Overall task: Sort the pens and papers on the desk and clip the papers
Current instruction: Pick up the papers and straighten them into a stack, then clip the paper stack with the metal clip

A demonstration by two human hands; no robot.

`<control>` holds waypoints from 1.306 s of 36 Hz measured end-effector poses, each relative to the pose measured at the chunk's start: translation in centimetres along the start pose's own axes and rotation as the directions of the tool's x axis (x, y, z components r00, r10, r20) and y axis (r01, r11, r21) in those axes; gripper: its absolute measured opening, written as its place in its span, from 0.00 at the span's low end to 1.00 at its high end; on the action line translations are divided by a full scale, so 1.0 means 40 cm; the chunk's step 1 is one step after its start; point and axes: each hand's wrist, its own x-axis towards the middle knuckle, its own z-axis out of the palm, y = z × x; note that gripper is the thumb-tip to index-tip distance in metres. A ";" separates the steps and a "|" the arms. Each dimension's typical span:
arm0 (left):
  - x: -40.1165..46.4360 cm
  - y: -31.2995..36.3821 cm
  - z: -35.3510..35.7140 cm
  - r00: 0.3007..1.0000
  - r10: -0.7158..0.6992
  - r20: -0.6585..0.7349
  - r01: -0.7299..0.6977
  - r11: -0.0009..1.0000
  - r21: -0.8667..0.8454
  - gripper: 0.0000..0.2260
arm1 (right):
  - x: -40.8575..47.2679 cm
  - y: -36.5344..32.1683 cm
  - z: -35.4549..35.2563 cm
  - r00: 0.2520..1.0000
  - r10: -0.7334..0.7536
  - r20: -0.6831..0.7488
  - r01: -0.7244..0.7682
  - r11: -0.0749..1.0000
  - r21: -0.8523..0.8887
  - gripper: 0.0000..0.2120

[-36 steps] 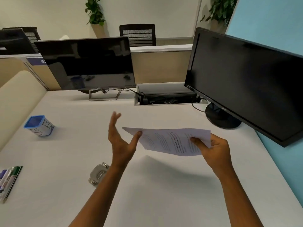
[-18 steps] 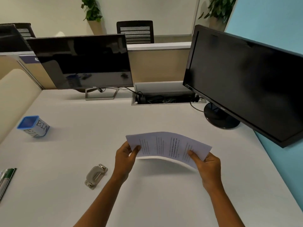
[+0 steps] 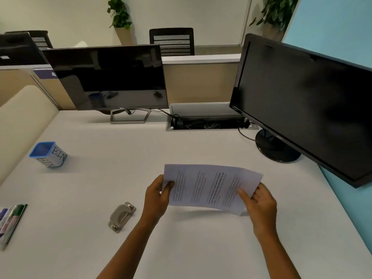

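Printed white papers (image 3: 209,186) are held upright on their long edge over the middle of the white desk (image 3: 181,248). My left hand (image 3: 158,195) grips their left end and my right hand (image 3: 258,202) grips the right end, thumbs on the front. A metal clip (image 3: 121,216) lies flat on the desk just left of my left wrist. Several pens (image 3: 10,224) lie together at the desk's left edge. A blue-rimmed holder marked BIN (image 3: 49,154) stands at the far left.
Two dark monitors stand behind, one (image 3: 108,77) at the back left and a larger one (image 3: 306,105) at the right on a round base (image 3: 275,150). An open cable tray (image 3: 207,121) sits between them. A padded divider (image 3: 22,117) borders the left side.
My left hand went from open beside the sheets to gripping their left end. The papers dropped closer to the desk and tilted up to stand on their edge.
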 end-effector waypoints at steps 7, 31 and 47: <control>0.027 0.027 -0.028 0.977 0.178 0.119 -0.196 0.968 0.154 0.12 | 0.016 -0.107 -0.003 0.910 -0.374 0.179 0.415 0.838 -0.354 0.47; -0.036 -0.161 -0.307 0.937 -0.320 -0.142 0.347 0.792 0.502 0.20 | -0.117 0.027 0.145 0.925 0.089 0.369 0.072 0.914 -0.400 0.06; -0.103 -0.233 -0.400 0.824 -0.567 0.000 0.512 0.744 0.430 0.16 | -0.268 0.061 0.284 0.881 0.378 0.286 -0.365 0.926 -0.097 0.08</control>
